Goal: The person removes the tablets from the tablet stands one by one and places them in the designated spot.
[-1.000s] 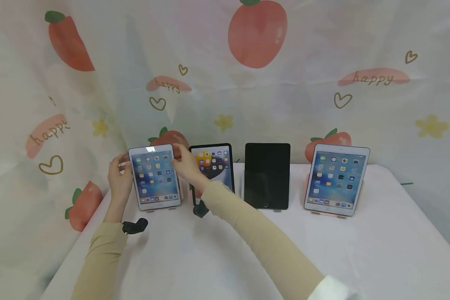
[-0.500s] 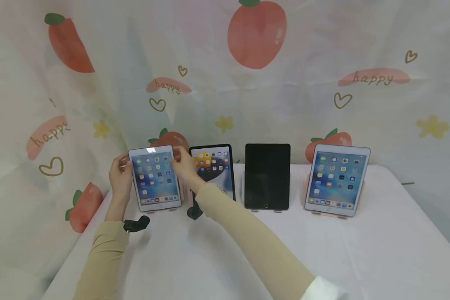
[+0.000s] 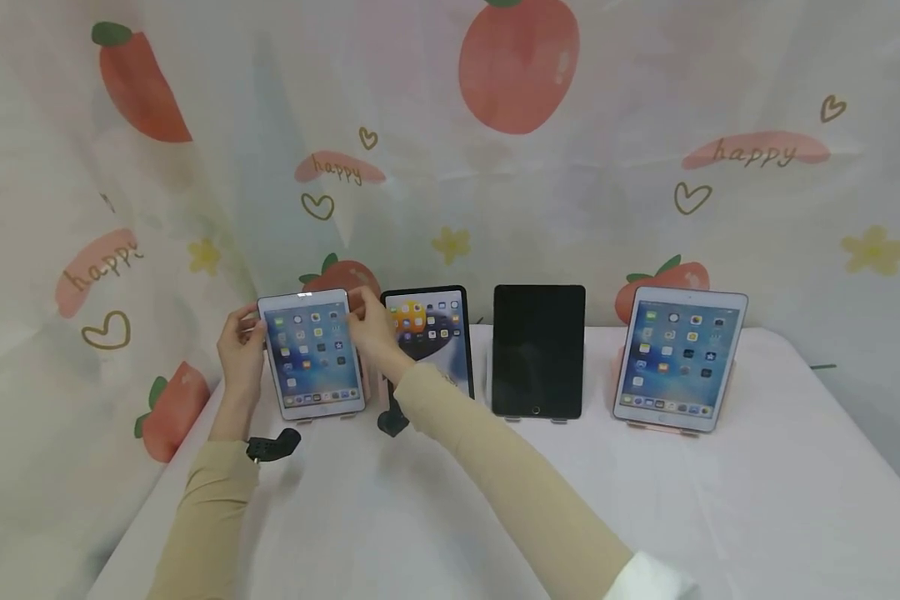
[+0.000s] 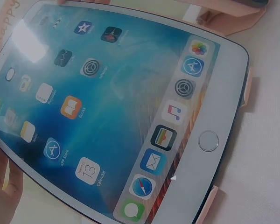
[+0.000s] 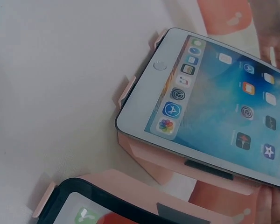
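A white-framed tablet (image 3: 311,354) leans at the far left of the row, its lit screen full of app icons. Both hands hold it by its sides. My left hand (image 3: 242,354) is at its upper left edge, fingers reaching behind. On the opposite edge, near the top corner, my right hand (image 3: 375,333) grips the side. In the right wrist view, a pink stand (image 5: 177,158) shows under the tablet, whose bottom edge sits against small pink lips. Fingertips of the right hand (image 5: 270,205) appear below the tablet's edge there.
Right of the held tablet stand a black-framed tablet (image 3: 431,333), partly covered by the right arm, a dark-screened tablet (image 3: 537,354) and another white tablet (image 3: 681,358). A white cloth covers the table (image 3: 570,500). Behind hangs a fruit-printed curtain (image 3: 420,100).
My right wrist has shifted slightly left, and the glare at the tablet's top has shrunk. Both hands stay on the tablet's sides. The head view has shifted a little.
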Demonstrator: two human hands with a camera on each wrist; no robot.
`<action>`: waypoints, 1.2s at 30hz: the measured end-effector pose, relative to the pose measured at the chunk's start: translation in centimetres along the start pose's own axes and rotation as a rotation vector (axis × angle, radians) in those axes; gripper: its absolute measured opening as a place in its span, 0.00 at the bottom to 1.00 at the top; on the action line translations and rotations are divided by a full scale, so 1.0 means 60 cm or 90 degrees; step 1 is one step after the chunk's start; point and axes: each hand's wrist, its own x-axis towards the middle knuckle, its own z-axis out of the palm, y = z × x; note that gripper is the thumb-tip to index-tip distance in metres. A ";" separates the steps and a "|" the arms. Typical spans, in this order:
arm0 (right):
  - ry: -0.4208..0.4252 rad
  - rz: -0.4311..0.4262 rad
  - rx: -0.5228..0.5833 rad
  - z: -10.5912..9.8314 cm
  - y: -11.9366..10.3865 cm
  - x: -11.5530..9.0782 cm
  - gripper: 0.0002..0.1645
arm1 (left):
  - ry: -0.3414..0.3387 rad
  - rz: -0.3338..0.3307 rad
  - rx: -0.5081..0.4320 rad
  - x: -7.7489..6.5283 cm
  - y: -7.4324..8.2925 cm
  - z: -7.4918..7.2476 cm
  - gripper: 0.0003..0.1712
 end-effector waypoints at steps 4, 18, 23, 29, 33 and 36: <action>-0.007 -0.009 -0.006 -0.006 0.001 -0.003 0.17 | -0.010 -0.025 -0.033 0.002 0.001 -0.003 0.18; -0.001 -0.036 -0.015 -0.007 -0.005 -0.016 0.17 | -0.053 -0.057 -0.176 0.000 0.014 -0.024 0.18; 0.003 -0.043 0.000 -0.013 -0.007 -0.025 0.17 | -0.059 -0.039 -0.184 -0.009 0.023 -0.030 0.17; -0.001 -0.065 0.024 -0.021 -0.013 -0.034 0.16 | -0.068 -0.019 -0.203 -0.020 0.039 -0.037 0.17; -0.008 -0.074 0.035 -0.027 -0.019 -0.040 0.17 | -0.072 -0.022 -0.203 -0.025 0.049 -0.042 0.17; -0.009 -0.083 0.036 -0.031 -0.022 -0.045 0.17 | -0.080 -0.031 -0.201 -0.029 0.056 -0.047 0.17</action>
